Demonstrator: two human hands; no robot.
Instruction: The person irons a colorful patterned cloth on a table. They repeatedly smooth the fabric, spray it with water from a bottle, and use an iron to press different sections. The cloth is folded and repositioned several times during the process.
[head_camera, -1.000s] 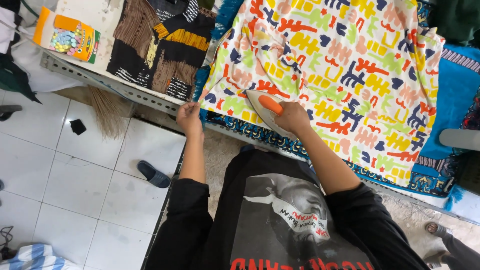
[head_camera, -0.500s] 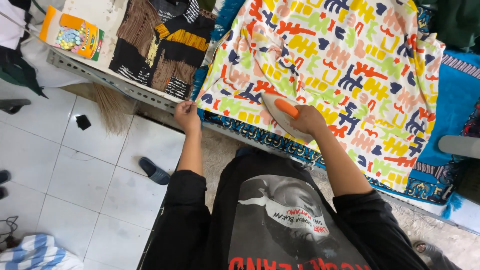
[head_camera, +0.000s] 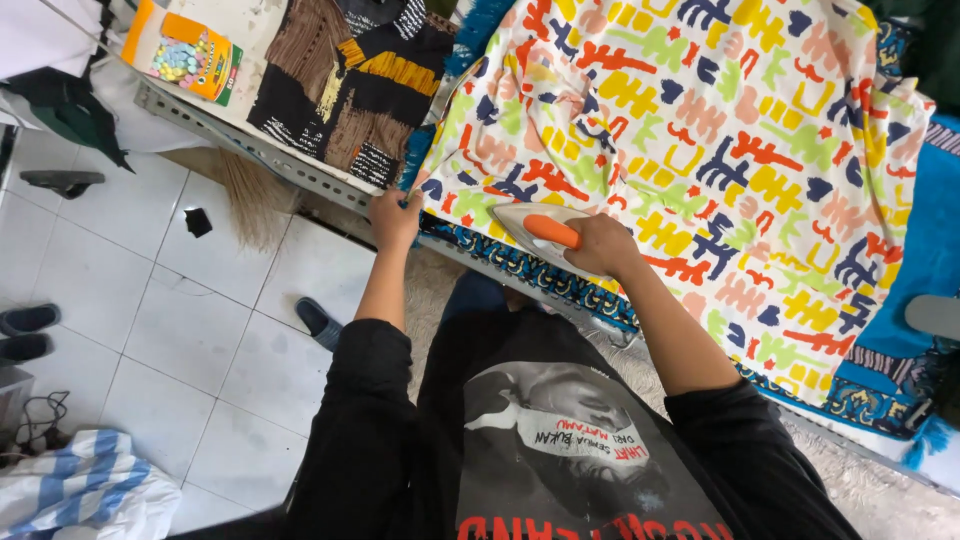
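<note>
My right hand (head_camera: 600, 243) grips the orange handle of a white clothes iron (head_camera: 535, 228), which rests flat on a white cloth with red, yellow, green and blue shapes (head_camera: 720, 130). The iron's tip points left, near the cloth's lower left edge. My left hand (head_camera: 395, 218) pinches that edge of the patterned cloth at the table's front. The cloth is spread over a blue patterned cover (head_camera: 930, 250).
A brown, black and yellow striped garment (head_camera: 345, 85) lies left of the cloth on the metal-edged table (head_camera: 200, 118). An orange packet (head_camera: 180, 50) sits at the far left. A broom (head_camera: 245, 195), sandals (head_camera: 318, 322) and a striped bundle (head_camera: 85, 490) are on the white tiled floor.
The iron and my right hand have slid left along the cloth's near edge, toward my left hand, which keeps its hold on the cloth's edge.
</note>
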